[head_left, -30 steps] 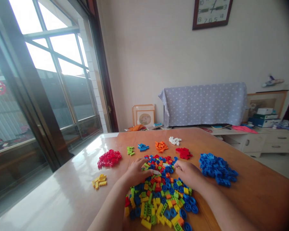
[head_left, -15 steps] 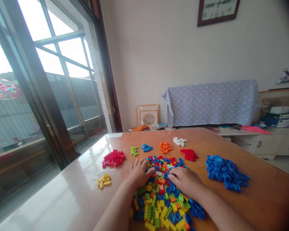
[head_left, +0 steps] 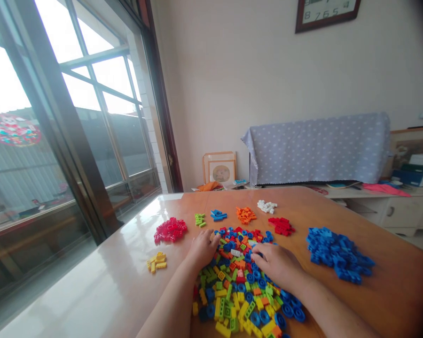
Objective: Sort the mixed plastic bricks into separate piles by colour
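Note:
A mixed pile of toy building bricks (head_left: 232,293) in yellow, green, red, orange and blue, with round blue pieces among them, spreads over the table in front of me. At its far left edge rests my left hand (head_left: 202,247), thumb and fingers a little apart, with no brick visible in it. My right hand (head_left: 277,264) reaches over the pile's right side. Its fingers are curled down among the bricks, and what they hold, if anything, is hidden. Between the hands lies a white brick (head_left: 236,252).
Around the pile sit sorted heaps: pink-red bricks (head_left: 170,230), yellow bricks (head_left: 157,262), green bricks (head_left: 199,219), small blue bricks (head_left: 218,215), orange bricks (head_left: 246,215), white bricks (head_left: 267,206), red bricks (head_left: 281,226) and a large blue heap (head_left: 338,254). The wooden table (head_left: 384,300) carries them all.
My left hand has turned and drawn its spread fingers in, shifting slightly off the pile. The right hand stays over the same bricks, its fingers slightly shifted. The whole view has moved a little.

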### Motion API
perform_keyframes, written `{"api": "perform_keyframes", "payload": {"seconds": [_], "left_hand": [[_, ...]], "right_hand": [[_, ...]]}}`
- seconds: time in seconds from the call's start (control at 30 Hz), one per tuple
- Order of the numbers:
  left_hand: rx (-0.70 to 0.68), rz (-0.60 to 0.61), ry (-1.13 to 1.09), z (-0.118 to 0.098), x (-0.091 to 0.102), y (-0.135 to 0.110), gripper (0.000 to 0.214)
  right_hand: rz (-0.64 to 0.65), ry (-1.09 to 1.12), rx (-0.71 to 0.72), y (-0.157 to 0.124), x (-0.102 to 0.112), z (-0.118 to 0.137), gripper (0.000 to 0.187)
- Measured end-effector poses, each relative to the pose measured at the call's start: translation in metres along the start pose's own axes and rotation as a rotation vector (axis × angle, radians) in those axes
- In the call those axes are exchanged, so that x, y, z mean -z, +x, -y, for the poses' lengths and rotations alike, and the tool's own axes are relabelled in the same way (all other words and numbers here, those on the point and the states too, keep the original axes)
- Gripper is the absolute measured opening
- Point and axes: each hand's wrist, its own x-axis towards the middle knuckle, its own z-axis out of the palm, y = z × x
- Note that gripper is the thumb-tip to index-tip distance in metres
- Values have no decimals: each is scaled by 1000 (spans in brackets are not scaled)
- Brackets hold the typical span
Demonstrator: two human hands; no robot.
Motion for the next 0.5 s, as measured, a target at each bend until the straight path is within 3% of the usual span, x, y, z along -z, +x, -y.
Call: {"api": "perform_keyframes", "payload": {"seconds": [0.23, 0.5], "left_hand": [[-288, 235, 107, -25, 9, -22, 86], [-329, 76, 108, -19, 4, -12, 43]], "right_hand": [[17, 40, 66, -3, 2, 9, 31], [21, 5, 79, 0, -1, 4, 24]]}}
